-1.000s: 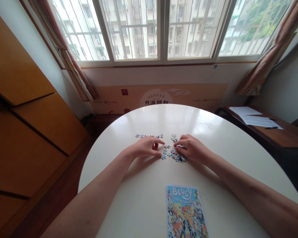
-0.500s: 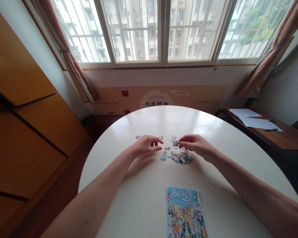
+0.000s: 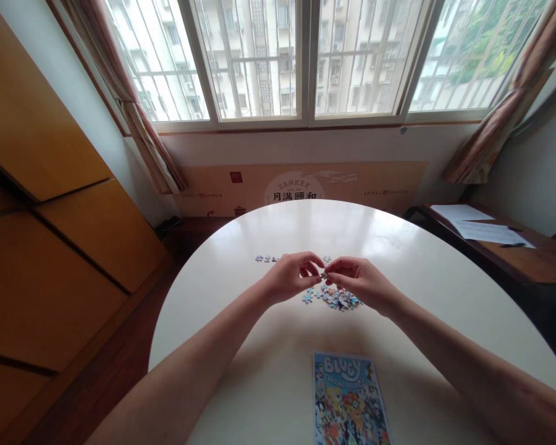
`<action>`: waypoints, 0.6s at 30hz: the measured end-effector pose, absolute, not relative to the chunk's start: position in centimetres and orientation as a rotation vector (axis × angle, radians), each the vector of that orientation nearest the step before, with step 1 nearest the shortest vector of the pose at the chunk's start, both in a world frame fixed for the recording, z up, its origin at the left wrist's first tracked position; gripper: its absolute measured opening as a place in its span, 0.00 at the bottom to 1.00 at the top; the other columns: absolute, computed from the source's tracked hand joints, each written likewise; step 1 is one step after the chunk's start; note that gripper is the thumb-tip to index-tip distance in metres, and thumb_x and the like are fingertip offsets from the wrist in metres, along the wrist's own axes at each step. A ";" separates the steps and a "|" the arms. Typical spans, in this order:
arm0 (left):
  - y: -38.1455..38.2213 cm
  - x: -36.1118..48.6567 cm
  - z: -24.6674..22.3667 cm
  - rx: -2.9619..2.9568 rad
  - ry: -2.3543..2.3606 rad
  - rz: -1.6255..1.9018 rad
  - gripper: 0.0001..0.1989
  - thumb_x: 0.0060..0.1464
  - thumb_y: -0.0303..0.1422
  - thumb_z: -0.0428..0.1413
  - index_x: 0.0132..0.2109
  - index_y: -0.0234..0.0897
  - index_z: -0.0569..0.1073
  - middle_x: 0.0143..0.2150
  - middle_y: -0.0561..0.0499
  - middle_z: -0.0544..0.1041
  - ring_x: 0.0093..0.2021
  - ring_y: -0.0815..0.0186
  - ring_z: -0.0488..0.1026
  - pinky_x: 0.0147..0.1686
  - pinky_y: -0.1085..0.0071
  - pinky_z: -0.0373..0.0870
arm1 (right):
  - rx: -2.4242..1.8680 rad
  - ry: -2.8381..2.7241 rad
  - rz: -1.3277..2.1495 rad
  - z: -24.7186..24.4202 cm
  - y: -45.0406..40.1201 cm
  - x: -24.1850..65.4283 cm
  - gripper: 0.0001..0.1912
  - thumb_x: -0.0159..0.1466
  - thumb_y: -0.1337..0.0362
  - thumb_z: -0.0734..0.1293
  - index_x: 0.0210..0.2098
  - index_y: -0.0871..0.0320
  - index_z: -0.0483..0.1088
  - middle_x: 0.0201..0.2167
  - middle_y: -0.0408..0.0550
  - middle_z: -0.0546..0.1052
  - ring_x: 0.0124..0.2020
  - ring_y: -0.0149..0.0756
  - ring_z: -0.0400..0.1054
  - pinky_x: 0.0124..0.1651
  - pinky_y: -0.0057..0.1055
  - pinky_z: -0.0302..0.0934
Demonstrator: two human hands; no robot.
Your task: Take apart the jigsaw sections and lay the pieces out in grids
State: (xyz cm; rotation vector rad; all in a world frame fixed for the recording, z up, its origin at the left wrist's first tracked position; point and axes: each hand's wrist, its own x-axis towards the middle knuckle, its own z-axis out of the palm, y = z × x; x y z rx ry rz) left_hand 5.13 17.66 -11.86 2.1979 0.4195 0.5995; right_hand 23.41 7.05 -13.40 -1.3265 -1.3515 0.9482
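Note:
A small jigsaw puzzle piece (image 3: 323,275) is held up between my two hands over the table. My right hand (image 3: 362,279) pinches it between thumb and fingertips. From the other side, my left hand (image 3: 293,275) closes thumb and index finger on the same piece; its other fingers are curled. Just below the hands lies a heap of loose puzzle pieces (image 3: 340,299), with several more pieces (image 3: 307,295) spread at its left. A row of pieces (image 3: 265,258) lies beyond my left wrist, partly hidden by that hand. Another piece (image 3: 327,259) shows behind the fingertips.
The white round table (image 3: 222,346) carries a colourful Bluey picture sheet (image 3: 349,395) near me. A brown side table (image 3: 537,262) with papers (image 3: 484,230) and pens stands at the right. Wooden cabinets (image 3: 50,259) are on the left, windows ahead.
My left hand has moved right and its fingers have closed in on the piece. The right hand has shifted slightly, bringing the piece away from the pieces on the table.

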 end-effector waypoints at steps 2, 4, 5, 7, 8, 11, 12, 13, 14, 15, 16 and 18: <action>19.2 4.4 -12.0 2.262 0.510 0.685 0.13 0.54 0.30 0.58 0.48 0.37 0.77 0.33 0.51 0.79 0.31 0.68 0.74 0.35 0.71 0.73 | -1.363 -1.370 0.847 -13.6 7.1 23.9 0.15 0.61 0.55 0.69 0.42 0.59 0.73 0.31 0.50 0.80 0.34 0.38 0.75 0.34 0.31 0.65; 21.6 3.1 -12.1 2.262 0.663 0.851 0.16 0.55 0.31 0.56 0.51 0.38 0.77 0.34 0.50 0.78 0.31 0.68 0.72 0.34 0.71 0.72 | -1.421 -1.385 0.705 -14.0 7.2 25.0 0.15 0.63 0.55 0.67 0.44 0.59 0.73 0.30 0.49 0.80 0.33 0.38 0.75 0.33 0.32 0.65; 22.9 2.3 -12.2 2.220 0.774 0.952 0.15 0.55 0.33 0.56 0.49 0.39 0.78 0.35 0.50 0.78 0.32 0.67 0.72 0.32 0.72 0.71 | -1.446 -1.390 0.621 -14.2 7.3 25.8 0.15 0.63 0.55 0.67 0.43 0.58 0.73 0.29 0.49 0.80 0.32 0.39 0.75 0.34 0.32 0.65; 25.6 0.7 -12.4 2.075 0.984 1.081 0.14 0.52 0.36 0.58 0.44 0.36 0.80 0.36 0.47 0.79 0.33 0.65 0.72 0.28 0.73 0.70 | -1.513 -1.386 0.461 -14.8 7.6 27.4 0.14 0.63 0.56 0.66 0.42 0.58 0.74 0.29 0.48 0.80 0.32 0.39 0.75 0.34 0.32 0.65; 26.8 0.0 -12.4 1.974 1.074 1.116 0.15 0.50 0.38 0.60 0.43 0.36 0.80 0.36 0.47 0.79 0.34 0.64 0.73 0.26 0.73 0.69 | -1.552 -1.386 0.387 -15.2 7.8 28.3 0.13 0.63 0.57 0.65 0.41 0.58 0.75 0.29 0.48 0.80 0.32 0.39 0.75 0.34 0.32 0.65; 29.4 -1.2 -12.8 1.773 1.227 1.074 0.18 0.45 0.39 0.63 0.43 0.35 0.80 0.37 0.46 0.80 0.36 0.62 0.74 0.27 0.72 0.68 | -1.644 -1.384 0.246 -16.7 8.5 30.2 0.12 0.63 0.58 0.65 0.40 0.57 0.76 0.27 0.46 0.79 0.30 0.38 0.74 0.36 0.32 0.64; 29.9 -1.3 -12.9 1.759 1.254 1.032 0.18 0.43 0.38 0.63 0.42 0.35 0.81 0.37 0.46 0.81 0.36 0.62 0.74 0.28 0.72 0.69 | -1.662 -1.383 0.227 -17.1 8.8 30.6 0.12 0.63 0.58 0.64 0.40 0.57 0.76 0.26 0.45 0.79 0.29 0.37 0.74 0.36 0.32 0.64; 30.3 -1.2 -13.0 1.758 1.271 0.990 0.16 0.42 0.37 0.64 0.41 0.35 0.81 0.36 0.46 0.81 0.36 0.62 0.75 0.30 0.71 0.69 | -1.678 -1.380 0.214 -17.6 9.0 30.9 0.12 0.62 0.58 0.64 0.40 0.57 0.76 0.26 0.45 0.79 0.28 0.37 0.74 0.35 0.32 0.64; 30.6 -1.0 -13.2 1.765 1.279 0.951 0.15 0.41 0.36 0.64 0.38 0.34 0.81 0.35 0.46 0.81 0.36 0.62 0.75 0.32 0.70 0.70 | -1.692 -1.377 0.206 -18.0 9.3 31.1 0.12 0.62 0.59 0.64 0.40 0.56 0.77 0.26 0.45 0.79 0.28 0.37 0.73 0.34 0.32 0.64; 30.9 -0.8 -13.3 1.772 1.278 0.921 0.14 0.40 0.35 0.64 0.37 0.34 0.81 0.34 0.46 0.82 0.36 0.61 0.75 0.33 0.69 0.70 | -1.702 -1.376 0.200 -18.3 9.5 31.2 0.12 0.62 0.59 0.64 0.40 0.56 0.77 0.26 0.44 0.79 0.27 0.36 0.73 0.34 0.31 0.63; 31.1 -0.5 -13.5 1.777 1.273 0.899 0.13 0.40 0.35 0.65 0.35 0.34 0.81 0.33 0.45 0.82 0.36 0.60 0.75 0.33 0.69 0.70 | -1.712 -1.377 0.192 -18.6 9.7 31.2 0.12 0.62 0.59 0.64 0.39 0.56 0.77 0.26 0.44 0.79 0.27 0.36 0.73 0.33 0.31 0.63; 31.6 0.2 -13.8 1.792 1.256 0.855 0.12 0.40 0.35 0.65 0.35 0.34 0.81 0.33 0.45 0.82 0.35 0.60 0.76 0.33 0.68 0.71 | -1.727 -1.388 0.176 -18.9 9.9 31.2 0.12 0.62 0.60 0.64 0.39 0.55 0.77 0.26 0.43 0.79 0.27 0.35 0.72 0.34 0.31 0.63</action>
